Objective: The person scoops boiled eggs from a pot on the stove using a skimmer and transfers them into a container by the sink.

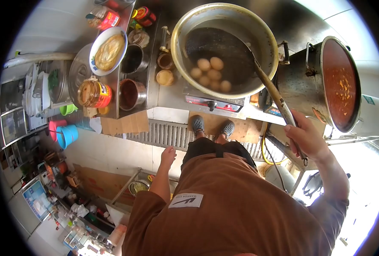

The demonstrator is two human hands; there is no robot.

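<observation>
My right hand [307,135] is wrapped round the long handle of a ladle [273,89], near its end. The ladle slopes down into a large round pot [179,64], where its head is hidden in dark liquid. Several brown eggs [214,75] lie together in the near part of that pot. My left hand [168,157] hangs beside my body, its fingers curled in with nothing visible in them, below the counter and apart from the pot.
A tall pot of red broth [292,81] stands to the right. At the left are a bowl of dough-like food [94,57], a red-labelled jar [94,94] and metal containers [132,94]. A burner control panel [213,103] is below the egg pot.
</observation>
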